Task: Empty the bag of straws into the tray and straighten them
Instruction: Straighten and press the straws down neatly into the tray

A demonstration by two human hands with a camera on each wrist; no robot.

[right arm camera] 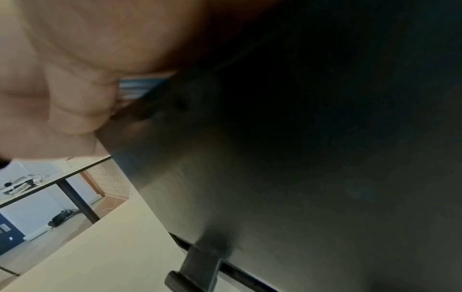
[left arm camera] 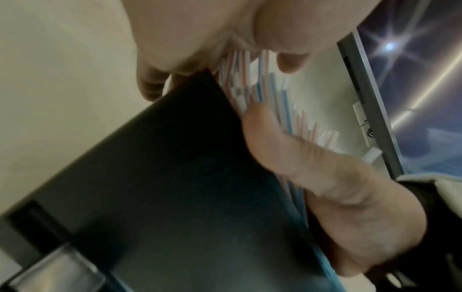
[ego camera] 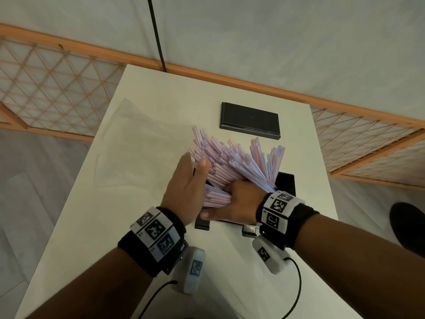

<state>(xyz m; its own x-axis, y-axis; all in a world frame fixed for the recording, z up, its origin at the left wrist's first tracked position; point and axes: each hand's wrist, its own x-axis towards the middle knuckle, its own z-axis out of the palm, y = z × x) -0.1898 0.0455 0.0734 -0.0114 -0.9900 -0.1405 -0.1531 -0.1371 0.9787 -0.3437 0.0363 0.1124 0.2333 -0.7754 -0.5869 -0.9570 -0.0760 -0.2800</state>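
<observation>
Surface: white table (ego camera: 142,222), rectangular, seen from above in the head view; its far edge meets the wall.
Room: pale wall with an orange wooden rail (ego camera: 230,79) along it; wooden lattice panels (ego camera: 46,88) left and right; light floor at both sides of the table.
Cable: black cord (ego camera: 157,38) running down the wall to the table's far edge.
Straws: striped pink, blue and white straws (ego camera: 232,162), a large fanned bundle, lower ends inside the tray, upper ends splayed toward the far side.
Tray: black tray (ego camera: 286,183), mostly hidden under straws and hands; one corner shows at right, a dark edge at the near side.
Bag: clear plastic bag (ego camera: 128,148), lying flat on the table left of the straws, apart from both hands.
Lid: black rectangular lid or plate (ego camera: 249,119), flat on the table beyond the tray, not touching it.
Left hand: left hand (ego camera: 184,187), fingers straight, palm pressed against the left flank of the bundle.
Right hand: right hand (ego camera: 239,201), fingers curled round the near ends of the straws; thumb along the tray's near edge.
Obstruction: both hands cover the tray's interior; the wrist views are filled by palm and dark tray wall.
Floor item: dark object (ego camera: 407,224) at the right edge, too cropped to identify.
</observation>
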